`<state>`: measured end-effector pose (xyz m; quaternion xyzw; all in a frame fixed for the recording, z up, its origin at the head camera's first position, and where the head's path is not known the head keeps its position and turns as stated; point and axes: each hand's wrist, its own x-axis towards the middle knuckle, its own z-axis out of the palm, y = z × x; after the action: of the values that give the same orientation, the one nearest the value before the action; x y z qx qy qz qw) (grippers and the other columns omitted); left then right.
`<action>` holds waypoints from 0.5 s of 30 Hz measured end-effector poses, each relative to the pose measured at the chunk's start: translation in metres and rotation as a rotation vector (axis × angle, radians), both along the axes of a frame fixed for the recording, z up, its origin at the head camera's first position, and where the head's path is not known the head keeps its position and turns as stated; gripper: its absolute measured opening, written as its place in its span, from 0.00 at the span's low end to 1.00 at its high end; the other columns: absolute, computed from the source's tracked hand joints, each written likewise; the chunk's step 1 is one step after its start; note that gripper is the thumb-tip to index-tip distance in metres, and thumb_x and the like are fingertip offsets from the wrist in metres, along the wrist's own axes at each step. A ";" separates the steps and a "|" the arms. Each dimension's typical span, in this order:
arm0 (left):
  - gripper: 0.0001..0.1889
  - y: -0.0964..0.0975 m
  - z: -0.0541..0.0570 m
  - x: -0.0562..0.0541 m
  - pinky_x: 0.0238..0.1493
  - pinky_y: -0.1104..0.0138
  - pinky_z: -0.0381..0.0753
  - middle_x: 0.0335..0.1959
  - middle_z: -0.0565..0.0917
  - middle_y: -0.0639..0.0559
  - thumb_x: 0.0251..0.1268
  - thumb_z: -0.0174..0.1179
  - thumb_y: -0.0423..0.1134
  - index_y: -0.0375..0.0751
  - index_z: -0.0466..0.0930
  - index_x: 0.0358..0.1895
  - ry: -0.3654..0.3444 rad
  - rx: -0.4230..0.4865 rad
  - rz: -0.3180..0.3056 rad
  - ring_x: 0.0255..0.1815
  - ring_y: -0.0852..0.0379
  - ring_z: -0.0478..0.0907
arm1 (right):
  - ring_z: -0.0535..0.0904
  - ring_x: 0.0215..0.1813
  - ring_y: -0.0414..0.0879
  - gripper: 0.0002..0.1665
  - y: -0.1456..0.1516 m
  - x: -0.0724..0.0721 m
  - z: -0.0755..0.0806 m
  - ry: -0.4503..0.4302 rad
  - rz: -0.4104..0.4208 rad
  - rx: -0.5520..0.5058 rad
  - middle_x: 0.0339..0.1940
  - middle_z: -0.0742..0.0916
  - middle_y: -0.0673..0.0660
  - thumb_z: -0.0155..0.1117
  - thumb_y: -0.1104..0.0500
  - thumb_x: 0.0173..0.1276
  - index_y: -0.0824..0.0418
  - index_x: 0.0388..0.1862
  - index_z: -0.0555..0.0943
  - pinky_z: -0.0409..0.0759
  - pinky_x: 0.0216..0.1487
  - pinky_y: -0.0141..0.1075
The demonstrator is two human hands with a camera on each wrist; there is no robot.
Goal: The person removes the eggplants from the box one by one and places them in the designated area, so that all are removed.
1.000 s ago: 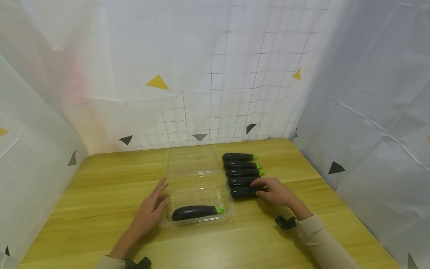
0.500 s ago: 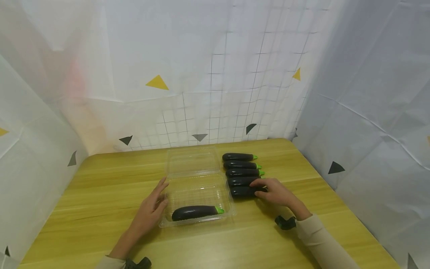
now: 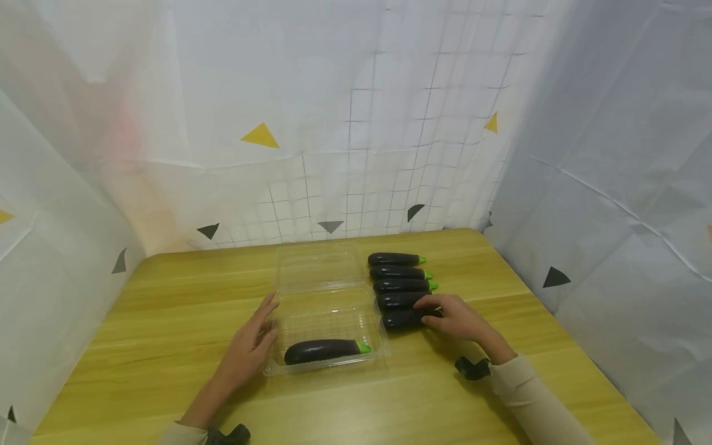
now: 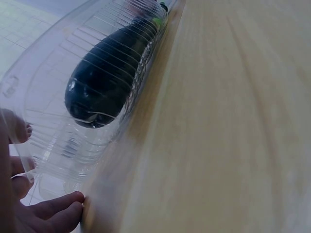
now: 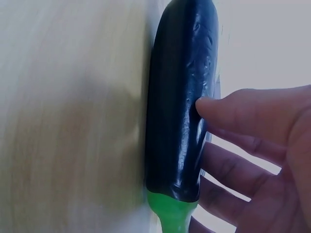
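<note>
At the near end of a row of eggplants, my right hand [image 3: 457, 318] pinches the nearest eggplant [image 3: 403, 319] close to its stem end. In the right wrist view, the thumb presses one side of that eggplant [image 5: 177, 107] and the fingers lie along the other, with its green stem showing. A clear plastic clamshell box [image 3: 328, 315] lies with its lid [image 3: 319, 264] folded back. One eggplant [image 3: 322, 351] lies along the box's near side. My left hand [image 3: 250, 347] rests at the box's left wall, fingers relaxed, fingertips right at the rim.
Behind the held eggplant lie several more eggplants [image 3: 397, 285], side by side, stems to the right. They stand just right of the box on a wooden table [image 3: 183, 309]. White sheets [image 3: 311, 93] with printed triangles and grid lines enclose the back and sides.
The eggplant in my right hand has shifted slightly toward me, away from the one behind it. My left hand and the box stay in place.
</note>
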<state>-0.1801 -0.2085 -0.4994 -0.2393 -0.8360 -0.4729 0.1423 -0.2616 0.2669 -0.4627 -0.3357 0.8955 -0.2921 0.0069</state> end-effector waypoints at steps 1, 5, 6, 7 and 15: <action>0.32 0.000 0.000 0.000 0.60 0.42 0.77 0.83 0.55 0.39 0.78 0.54 0.25 0.39 0.61 0.81 0.000 -0.002 0.001 0.64 0.29 0.76 | 0.85 0.55 0.54 0.14 0.000 0.000 0.000 0.002 -0.002 -0.004 0.51 0.89 0.55 0.71 0.65 0.71 0.62 0.54 0.87 0.83 0.54 0.54; 0.32 0.000 0.001 -0.001 0.60 0.43 0.77 0.83 0.56 0.40 0.77 0.55 0.24 0.40 0.61 0.81 0.005 -0.009 0.007 0.64 0.30 0.76 | 0.85 0.54 0.53 0.14 0.000 0.000 -0.001 0.010 -0.026 -0.017 0.50 0.89 0.54 0.73 0.66 0.68 0.61 0.53 0.87 0.83 0.54 0.55; 0.32 -0.001 0.001 -0.001 0.60 0.43 0.77 0.83 0.56 0.40 0.77 0.55 0.24 0.40 0.61 0.81 0.005 -0.008 0.007 0.64 0.30 0.76 | 0.85 0.53 0.53 0.14 0.000 0.000 -0.001 0.012 -0.031 -0.021 0.50 0.89 0.54 0.73 0.66 0.68 0.61 0.53 0.87 0.83 0.54 0.55; 0.32 -0.001 0.001 -0.001 0.60 0.43 0.78 0.83 0.56 0.40 0.77 0.55 0.25 0.40 0.61 0.81 0.005 -0.007 0.008 0.64 0.30 0.77 | 0.85 0.53 0.53 0.15 0.000 0.000 -0.001 0.015 -0.035 -0.023 0.50 0.89 0.54 0.74 0.66 0.68 0.61 0.52 0.87 0.83 0.54 0.55; 0.32 -0.001 0.001 0.000 0.60 0.44 0.78 0.83 0.57 0.41 0.78 0.55 0.26 0.41 0.62 0.81 0.001 -0.002 0.005 0.64 0.31 0.77 | 0.85 0.53 0.53 0.15 0.000 0.002 -0.002 0.016 -0.040 -0.022 0.50 0.89 0.54 0.74 0.65 0.67 0.61 0.53 0.87 0.83 0.52 0.54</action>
<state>-0.1805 -0.2093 -0.4985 -0.2375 -0.8371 -0.4714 0.1438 -0.2599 0.2670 -0.4642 -0.3199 0.8989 -0.2991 -0.0097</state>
